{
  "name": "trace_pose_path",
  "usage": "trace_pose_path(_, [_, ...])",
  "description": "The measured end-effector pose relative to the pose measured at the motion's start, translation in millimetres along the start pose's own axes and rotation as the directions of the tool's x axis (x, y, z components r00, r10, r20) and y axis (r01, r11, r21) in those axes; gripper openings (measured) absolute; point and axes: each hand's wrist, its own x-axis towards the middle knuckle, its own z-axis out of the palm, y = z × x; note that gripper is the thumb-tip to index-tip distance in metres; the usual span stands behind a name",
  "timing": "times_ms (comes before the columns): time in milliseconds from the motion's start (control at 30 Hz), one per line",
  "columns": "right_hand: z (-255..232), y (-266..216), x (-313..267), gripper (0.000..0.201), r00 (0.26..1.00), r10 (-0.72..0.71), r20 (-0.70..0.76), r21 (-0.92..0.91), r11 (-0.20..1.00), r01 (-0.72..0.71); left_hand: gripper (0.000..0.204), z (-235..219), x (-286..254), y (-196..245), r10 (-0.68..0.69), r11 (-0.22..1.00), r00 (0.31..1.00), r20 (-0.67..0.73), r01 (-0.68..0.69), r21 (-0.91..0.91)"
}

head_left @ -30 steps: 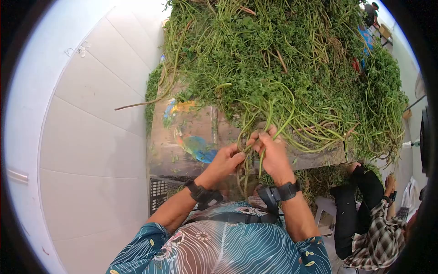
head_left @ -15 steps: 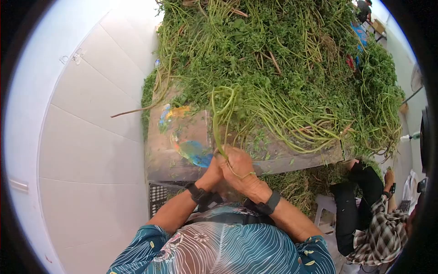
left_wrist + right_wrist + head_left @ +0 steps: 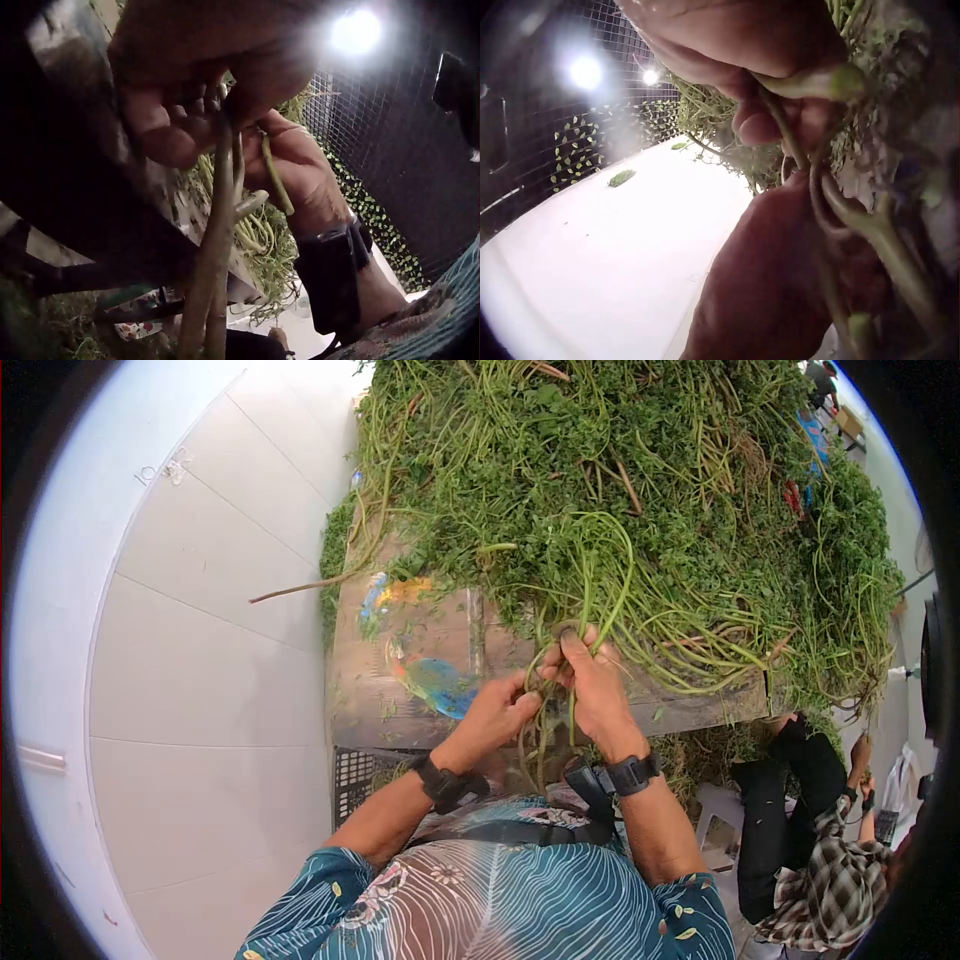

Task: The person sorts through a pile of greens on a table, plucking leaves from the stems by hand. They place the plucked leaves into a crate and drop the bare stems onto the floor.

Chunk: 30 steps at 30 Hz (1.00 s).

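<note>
Both hands meet at the near edge of the table, holding long green stems (image 3: pixel 628 585). My left hand (image 3: pixel 491 712) pinches the lower stems between thumb and fingers; their thick ends (image 3: pixel 217 225) hang below it in the left wrist view. Just to its right, my right hand (image 3: pixel 597 695) grips the same bunch a little higher, thumb on top, with a looped stem rising above it. In the right wrist view a cut stem end (image 3: pixel 847 82) sticks out by the fingers, and a forked stem (image 3: pixel 889 240) lies beside the other hand.
A big heap of leafy greens (image 3: pixel 560 470) covers the back and right of the table (image 3: pixel 350 700). One long stem (image 3: pixel 300 590) juts past its left edge. A black crate (image 3: pixel 352 780) stands below. Another person (image 3: pixel 825 870) sits at the lower right.
Half a second ago the hands were closed together further left and nearer the body, with stems upright above them. Now they are slightly apart and further right, stems spread between them.
</note>
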Motion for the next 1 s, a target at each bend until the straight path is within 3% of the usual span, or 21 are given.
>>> trace_pose_path(100, [12,2,-1,0.023,1.0,-0.003,0.025,-0.058,0.998,0.005,0.018,-3,7,-4,-0.029,0.999,0.998,-0.053,0.031,0.043])
trace_pose_path(133, [17,2,-3,0.021,0.997,-0.006,0.078,-0.166,0.986,0.019,0.017,-2,8,-4,-0.036,0.998,0.996,-0.086,0.04,0.042])
trace_pose_path(200, [28,4,-12,0.019,0.983,-0.003,0.184,-0.369,0.927,0.071,0.016,-3,11,-22,0.215,0.974,0.967,-0.14,-0.202,0.101])
trace_pose_path(233, [33,12,-13,0.021,0.94,-0.213,0.266,-0.483,0.815,0.321,0.015,-2,14,-35,0.339,0.938,0.927,-0.159,-0.32,0.136])
trace_pose_path(267, [37,23,-13,0.023,0.843,-0.392,0.369,-0.56,0.63,0.538,0.015,3,16,-51,0.311,0.95,0.927,-0.21,-0.311,0.035])
trace_pose_path(300, [42,26,-14,0.025,0.698,-0.526,0.486,-0.594,0.387,0.705,0.015,9,17,-55,0.279,0.95,0.925,-0.257,-0.305,-0.068])
trace_pose_path(333, [43,23,-16,0.026,0.786,-0.451,0.422,-0.568,0.545,0.617,0.015,12,18,-59,0.242,0.938,0.923,-0.301,-0.301,-0.17])
trace_pose_path(367, [44,18,-19,0.025,0.857,-0.38,0.347,-0.544,0.663,0.514,0.015,12,17,-65,0.124,0.953,0.955,-0.27,-0.19,-0.236])
trace_pose_path(433, [44,6,-27,0.023,0.958,-0.189,0.215,-0.457,0.848,0.269,0.014,3,9,-24,-0.119,0.933,0.974,-0.191,0.044,-0.356])
trace_pose_path(500, [50,-10,-44,0.021,0.961,-0.133,0.243,-0.448,0.863,0.232,0.014,-5,8,-18,-0.099,0.908,0.984,-0.145,0.03,-0.419])
trace_pose_path(567, [49,-16,-49,0.018,0.966,-0.132,0.223,-0.443,0.869,0.221,0.014,-6,14,-36,0.007,0.979,0.985,-0.171,-0.041,-0.198])
trace_pose_path(600, [47,-18,-46,0.017,0.968,-0.162,0.191,-0.437,0.869,0.232,0.015,-8,23,-38,0.112,0.992,0.975,-0.194,-0.1,0.075])
trace_pose_path(633, [46,-20,-42,0.016,0.968,-0.193,0.159,-0.428,0.87,0.243,0.016,-11,28,-39,0.22,0.927,0.957,-0.188,-0.145,0.345])
trace_pose_path(667, [36,-21,-30,0.017,0.961,-0.223,0.162,-0.366,0.891,0.268,0.017,-8,24,-39,0.091,0.995,0.976,-0.199,-0.082,0.054])
trace_pose_path(767, [5,-11,-10,0.019,0.986,0.163,-0.026,-0.15,0.975,-0.165,0.02,1,7,-11,0.035,0.982,0.989,-0.146,-0.062,-0.179])
trace_pose_path(867, [-6,-6,-11,0.019,0.976,0.215,-0.022,-0.148,0.965,-0.216,0.027,3,-8,13,0.025,1.0,0.999,-0.027,-0.025,0.002])
trace_pose_path(1000, [-13,-11,-4,0.016,0.957,0.287,-0.046,-0.294,0.911,-0.288,0.015,7,-10,6,0.221,0.935,0.975,-0.004,-0.211,0.285])
